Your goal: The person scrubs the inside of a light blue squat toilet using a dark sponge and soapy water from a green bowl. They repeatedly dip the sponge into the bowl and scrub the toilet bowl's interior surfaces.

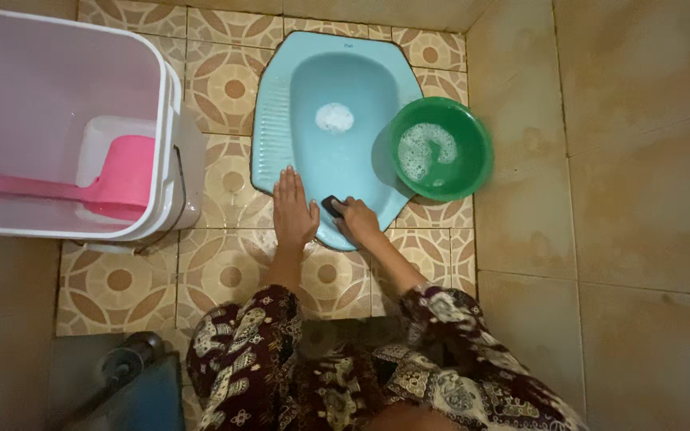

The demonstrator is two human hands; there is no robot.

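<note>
Patterned dark cloth (313, 375) over the person's knees fills the bottom of the view, with both forearms reaching forward from it to the near end of a light blue squat toilet pan (337, 160) set into the tiled floor (225, 263). Her left hand (293, 211) lies flat with fingers together and extended, palm pressed on the pan's near left rim as a brace. Her right hand (355, 219) is curled around a small dark scrubber (332, 206), pinching it against the pan's near lip, so the scrubber sits right at the rim closest to the person. Suds float in the pan's water further up.

A green basin (439, 148) holding soapy water rests partly over the pan's right edge, just beside the right hand. Off to the left stands a white bucket (65, 120) with a pink dipper (81, 190) lying inside.

By the look of it the step in hand is scrubbing the near rim. The next stroke calls for firm downward pressure while the flat hand keeps its hold on a wet, likely slippery surface
</note>
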